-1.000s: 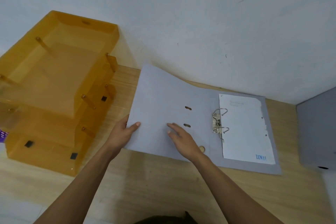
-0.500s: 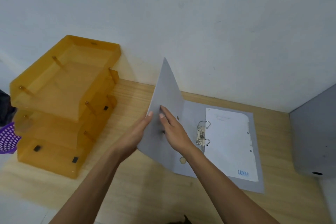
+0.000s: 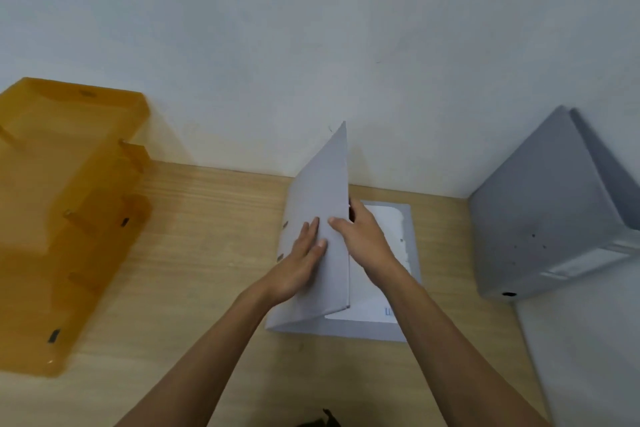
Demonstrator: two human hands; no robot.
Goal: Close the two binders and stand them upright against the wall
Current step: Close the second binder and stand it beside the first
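1. Two hands are laid on the raised cover point(image 3: 320, 218) of the open binder point(image 3: 377, 326): the left hand point(image 3: 298, 267) is pressed flat and open against its outer face, and the right hand point(image 3: 363, 239) is closed on its free edge, fingers over the top, thumb side hidden behind.
2. Compared with a second ago, when the cover lay nearly flat to the left, it has been swung up past half a second's tilt and is now held close to upright, on its way over to the right.
3. The back of the binder is left lying flat on the desk point(image 3: 207, 253), near the wall point(image 3: 311, 45), with the paper point(image 3: 391, 236) partly seen beneath the right hand; the ring mechanism is hidden by the cover.
4. It is judged that the closing of this binder is about half done: the cover remains to be lowered onto the paper, and the binder is not yet stood up.
5. A second binder point(image 3: 540, 225) is seen to the right, closed and standing on the desk, seemingly in the corner where the walls meet; whether it touches the wall cannot be told.
6. An orange tray stack point(image 3: 69, 211) is set well apart to the left and is not involved.
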